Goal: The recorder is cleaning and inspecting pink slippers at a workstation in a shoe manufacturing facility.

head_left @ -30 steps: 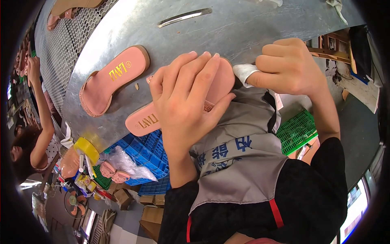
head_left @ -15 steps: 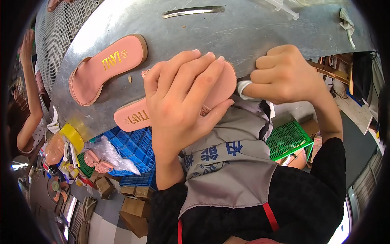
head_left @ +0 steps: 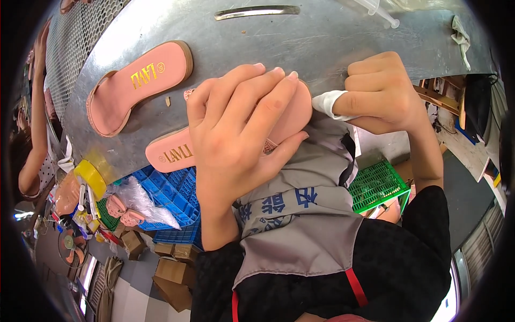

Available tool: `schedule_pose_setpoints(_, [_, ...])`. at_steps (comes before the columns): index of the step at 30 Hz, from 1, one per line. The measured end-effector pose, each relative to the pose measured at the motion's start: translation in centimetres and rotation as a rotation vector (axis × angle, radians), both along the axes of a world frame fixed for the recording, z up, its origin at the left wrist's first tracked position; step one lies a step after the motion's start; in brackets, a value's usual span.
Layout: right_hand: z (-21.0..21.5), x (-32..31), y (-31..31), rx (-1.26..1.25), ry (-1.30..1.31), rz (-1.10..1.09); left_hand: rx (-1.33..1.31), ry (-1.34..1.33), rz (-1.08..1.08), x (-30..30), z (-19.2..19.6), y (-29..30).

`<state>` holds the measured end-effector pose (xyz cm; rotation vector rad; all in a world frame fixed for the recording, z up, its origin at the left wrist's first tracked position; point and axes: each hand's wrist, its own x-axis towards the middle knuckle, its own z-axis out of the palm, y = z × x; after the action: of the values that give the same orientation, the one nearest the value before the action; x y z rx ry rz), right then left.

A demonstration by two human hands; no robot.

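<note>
A pink slide sandal (head_left: 294, 114) with a glittery strap lies at the table's near edge, its toe end to the right. My left hand (head_left: 236, 121) presses over its middle, fingers along the top and thumb on the near side, hiding most of the strap. At the toe edge, my right hand (head_left: 382, 94) is closed in a fist with a white cloth (head_left: 327, 103) wrapped about its index finger. The cloth tip touches the sandal's rim. Farther left rests a second pink sandal (head_left: 115, 102), sole down, with gold lettering on its insole.
A curved metal strip (head_left: 257, 12) and a syringe (head_left: 383, 15) lie on the metal table (head_left: 214, 45). Yellow tape (head_left: 91, 180) sits at the left edge. Below are blue crates (head_left: 169, 198), a green crate (head_left: 378, 185) and cardboard boxes (head_left: 174, 276). Another person's arm (head_left: 38, 118) shows far left.
My right hand has moved slightly right and up, and more of the white cloth now shows, stretched to the sandal's toe edge. My left hand keeps its hold on the sandal.
</note>
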<state>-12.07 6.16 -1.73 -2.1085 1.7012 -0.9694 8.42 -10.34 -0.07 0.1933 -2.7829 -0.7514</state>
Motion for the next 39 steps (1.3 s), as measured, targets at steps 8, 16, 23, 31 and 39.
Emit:
schedule_pose_setpoints(8, [-0.1, -0.1, -0.1, 0.013, -0.017, 0.018, -0.004, 0.012, -0.003, 0.0, -0.2, 0.0])
schedule_pose_setpoints(16, [0.0, 0.2, -0.2, -0.022, 0.042, -0.005, -0.015, -0.008, 0.003, -0.1, 0.0, 0.1])
schedule_pose_setpoints(23, [-0.1, 0.1, -0.4, -0.055, 0.083, 0.038, -0.006, -0.017, 0.008, -0.1, 0.1, 0.1])
schedule_pose_setpoints(31, [0.1, 0.2, -0.1, 0.031, 0.183, 0.132, 0.005, -0.004, 0.003, -0.1, 0.0, 0.0])
schedule_pose_setpoints(39, [0.5, 4.1, 1.1, 0.05, -0.052, -0.424, 0.009, -0.022, 0.003, 0.0, 0.2, 0.0])
